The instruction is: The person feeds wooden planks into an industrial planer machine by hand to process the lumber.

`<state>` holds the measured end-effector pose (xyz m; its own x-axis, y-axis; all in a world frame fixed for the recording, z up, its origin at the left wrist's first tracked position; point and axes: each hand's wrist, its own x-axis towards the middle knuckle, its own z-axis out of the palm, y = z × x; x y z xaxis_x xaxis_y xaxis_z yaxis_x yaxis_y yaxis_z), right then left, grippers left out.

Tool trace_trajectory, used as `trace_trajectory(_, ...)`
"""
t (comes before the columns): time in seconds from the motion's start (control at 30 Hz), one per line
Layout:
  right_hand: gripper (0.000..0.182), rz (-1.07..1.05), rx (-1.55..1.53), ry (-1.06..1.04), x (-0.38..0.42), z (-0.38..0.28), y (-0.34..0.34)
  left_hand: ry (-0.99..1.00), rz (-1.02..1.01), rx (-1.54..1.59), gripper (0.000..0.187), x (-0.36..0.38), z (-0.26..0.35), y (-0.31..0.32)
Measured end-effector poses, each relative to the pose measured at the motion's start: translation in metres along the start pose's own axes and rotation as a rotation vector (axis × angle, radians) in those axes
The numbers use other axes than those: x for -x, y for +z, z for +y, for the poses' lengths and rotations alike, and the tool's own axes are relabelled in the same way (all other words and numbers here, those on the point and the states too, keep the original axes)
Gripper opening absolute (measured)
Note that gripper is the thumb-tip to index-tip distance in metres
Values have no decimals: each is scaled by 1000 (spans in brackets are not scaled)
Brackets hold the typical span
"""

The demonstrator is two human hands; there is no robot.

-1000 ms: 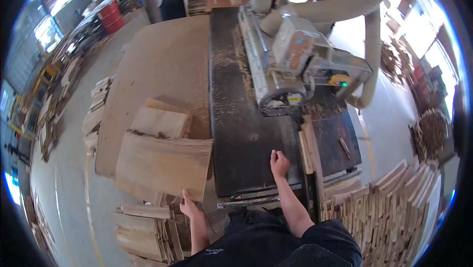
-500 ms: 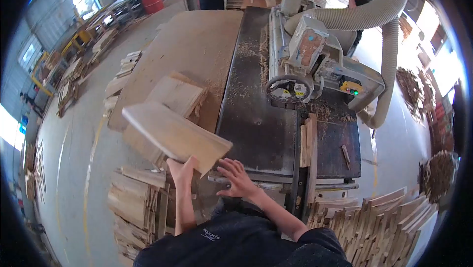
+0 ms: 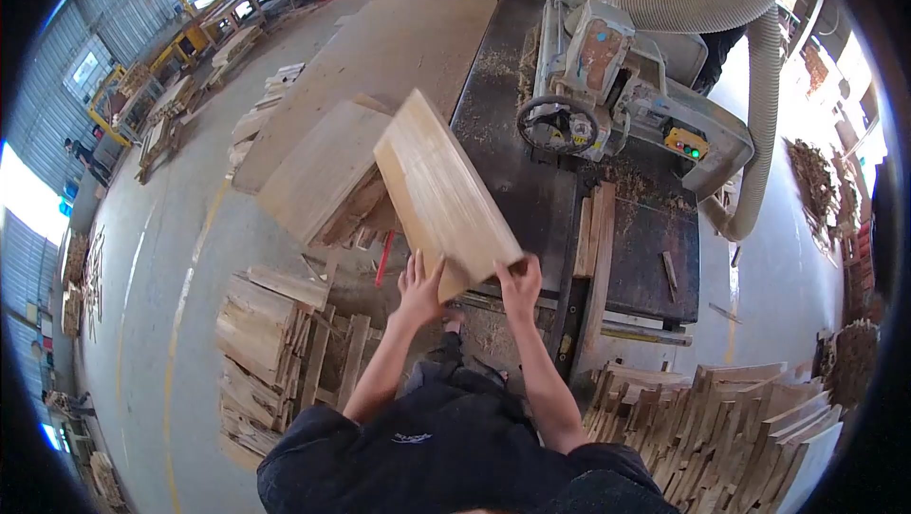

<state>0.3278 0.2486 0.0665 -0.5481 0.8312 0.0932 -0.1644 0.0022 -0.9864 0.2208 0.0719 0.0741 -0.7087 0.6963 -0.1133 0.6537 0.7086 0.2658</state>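
A wide pale wooden board (image 3: 444, 193) slants over the left part of the dark machine table (image 3: 493, 125), held in both my hands. My left hand (image 3: 418, 294) grips its near left corner, fingers spread on the face and the thumb hidden in part. My right hand (image 3: 519, 288) pinches the near right corner. Beyond the board stands a woodworking machine with a handwheel (image 3: 558, 127) and lit green buttons (image 3: 696, 152). Narrow wooden strips (image 3: 595, 234) lie along the table to the right of my right hand.
More boards lie stacked on a large brown panel (image 3: 399, 39) at the left. Wood piles (image 3: 261, 324) stand at my left and cut pieces (image 3: 712, 419) at my right. A thick hose (image 3: 764, 96) hangs from the machine. Another person (image 3: 726, 39) stands behind it.
The board has swung from the left toward the machine table and now points away from me. My right hand, apart from it before, has taken hold of its near right corner.
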Motion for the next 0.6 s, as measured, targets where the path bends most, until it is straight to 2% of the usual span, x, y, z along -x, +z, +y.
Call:
trace_trajectory(0.07, 39, 9, -51, 16, 33, 34, -22, -67, 28, -18, 138, 23, -21, 45)
trace_trajectory(0.1, 40, 18, 91, 115, 55, 23, -32, -55, 32, -23, 138, 35, -30, 55)
trace_trajectory(0.13, 41, 24, 234, 214, 75, 10, -42, -40, 109, 98, 134, 44, -38, 63)
trace_trajectory(0.2, 38, 143, -110, 466, 110, 34, -56, -24, 177, 219, 131, 61, -47, 70)
trace_trajectory(0.23, 38, 147, -112, 466, 126, 44, -64, 57, 162, 182, 127, 68, -49, 69)
trace_trajectory(0.27, 36, 121, -139, 621, 140, 53, -76, 135, 148, 146, 123, 75, -49, 70)
trace_trajectory(0.3, 35, 88, -163, 773, 146, 57, -88, 134, 149, 148, 123, 77, -46, 79)
trace_trajectory(0.33, 35, 86, -167, 777, 149, 55, -95, 172, 146, 221, 119, 80, -45, 87)
trace_trajectory(0.4, 32, 82, -418, 854, 161, 53, -100, 249, 122, 254, 113, 79, -50, 86)
trace_trajectory(0.5, 30, 135, -499, 850, 163, 76, -105, 359, 43, 267, 111, 57, -46, 65)
trace_trajectory(0.57, 25, 171, -455, 923, 157, 75, -102, 353, -2, 267, 112, 40, -43, 62)
trace_trajectory(0.6, 24, 253, -542, 884, 153, 77, -97, 381, 8, 255, 111, 27, -42, 65)
